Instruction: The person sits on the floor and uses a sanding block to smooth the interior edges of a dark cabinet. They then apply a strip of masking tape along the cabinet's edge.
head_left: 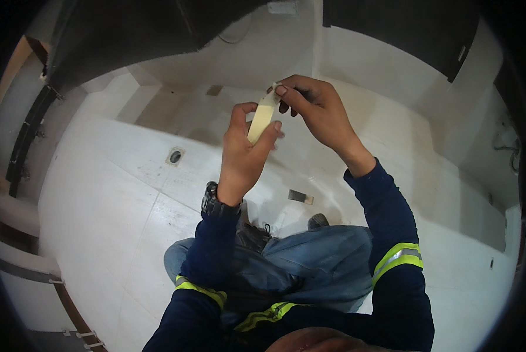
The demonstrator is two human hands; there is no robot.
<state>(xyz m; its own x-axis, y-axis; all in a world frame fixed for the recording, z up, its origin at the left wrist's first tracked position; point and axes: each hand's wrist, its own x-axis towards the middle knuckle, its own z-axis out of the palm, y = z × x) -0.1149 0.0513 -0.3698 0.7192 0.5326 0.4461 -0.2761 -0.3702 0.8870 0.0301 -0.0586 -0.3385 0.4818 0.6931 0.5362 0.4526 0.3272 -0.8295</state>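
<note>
A roll of pale yellow masking tape (pixel 261 122) is held up in front of me, its edge turned toward the camera. My left hand (pixel 242 149) grips it, thumb on one side and fingers on the other. At its upper end a short tape end (pixel 273 89) stands away from the roll. My right hand (pixel 318 108) pinches that tape end between thumb and forefinger; the other fingers curl beneath. A black watch (pixel 213 202) is on my left wrist. Dark blue sleeves with yellow reflective bands cover both forearms.
My bent legs in blue jeans (pixel 315 258) are on the white floor (pixel 116 223). A square fitting with a dark round hole (pixel 175 156) lies left of my hands. Near my shoes is a small dark and tan rectangular patch (pixel 300 196). Dark panels (pixel 403 29) overhang the white walls ahead.
</note>
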